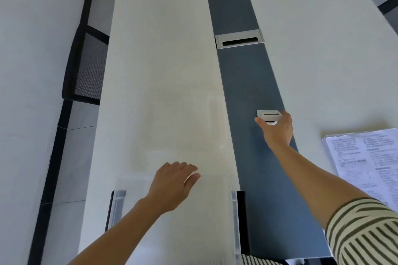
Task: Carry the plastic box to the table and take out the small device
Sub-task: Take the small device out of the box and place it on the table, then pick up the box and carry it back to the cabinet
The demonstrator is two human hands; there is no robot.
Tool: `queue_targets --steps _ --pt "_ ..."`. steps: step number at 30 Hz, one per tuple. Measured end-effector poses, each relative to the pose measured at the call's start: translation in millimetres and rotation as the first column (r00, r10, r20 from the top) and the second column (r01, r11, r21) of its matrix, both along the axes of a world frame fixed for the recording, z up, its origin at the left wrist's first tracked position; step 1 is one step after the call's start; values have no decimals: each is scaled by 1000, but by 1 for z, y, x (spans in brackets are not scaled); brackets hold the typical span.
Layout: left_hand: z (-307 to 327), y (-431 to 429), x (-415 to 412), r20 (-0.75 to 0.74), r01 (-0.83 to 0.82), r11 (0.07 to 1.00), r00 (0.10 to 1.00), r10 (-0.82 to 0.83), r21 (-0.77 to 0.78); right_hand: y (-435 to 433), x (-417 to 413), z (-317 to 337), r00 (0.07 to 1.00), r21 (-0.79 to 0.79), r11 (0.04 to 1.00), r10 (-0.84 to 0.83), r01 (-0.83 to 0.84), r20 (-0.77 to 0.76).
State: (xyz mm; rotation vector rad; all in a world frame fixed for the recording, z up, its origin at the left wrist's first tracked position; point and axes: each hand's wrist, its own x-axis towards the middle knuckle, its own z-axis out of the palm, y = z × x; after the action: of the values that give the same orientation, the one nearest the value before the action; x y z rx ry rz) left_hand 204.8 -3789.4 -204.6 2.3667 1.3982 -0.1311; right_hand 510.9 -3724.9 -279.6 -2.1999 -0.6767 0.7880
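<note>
Nearest, at the table's near edge, a clear plastic box sits on the pale surface, black latches on both sides; the left hand lies flat on its lid, fingers loosely together and gripping nothing. Right of it, printed papers rest by the table's right edge, past a striped sleeve. Farther out, over the dark centre strip, the right hand holds the small device, a white slotted block, fingers clamped on it; beyond, a metal cable port sits in the strip and a black mesh chair stands by the left edge.
</note>
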Motion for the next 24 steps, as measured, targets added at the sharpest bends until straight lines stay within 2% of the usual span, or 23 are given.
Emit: queue_targets --steps 6,9,12,14,17,21,24 --pt "-2 0 -2 13 16 999 1000 -17 47 3 4 6 998 -78 995 60 -58 16" --pt "-1 0 -2 42 -2 1000 999 2 6 4 1 20 965 -85 989 139 -123 222" --pt "3 -1 -7 161 -103 994 982 97 33 17 -15 42 882 48 956 247 -289 401" --pt "5 -2 -16 231 -232 965 952 200 121 30 -37 49 853 67 897 389 -437 349" --pt "8 -9 -43 236 -445 873 887 397 203 47 -68 34 763 -154 787 617 -597 194" --pt "3 -31 -94 59 -653 735 753 655 181 56 -96 8 803 -398 752 593 -526 59" --pt "-6 -63 -122 0 -780 626 626 780 27 56 -105 -1 812 -469 748 575 -470 104"
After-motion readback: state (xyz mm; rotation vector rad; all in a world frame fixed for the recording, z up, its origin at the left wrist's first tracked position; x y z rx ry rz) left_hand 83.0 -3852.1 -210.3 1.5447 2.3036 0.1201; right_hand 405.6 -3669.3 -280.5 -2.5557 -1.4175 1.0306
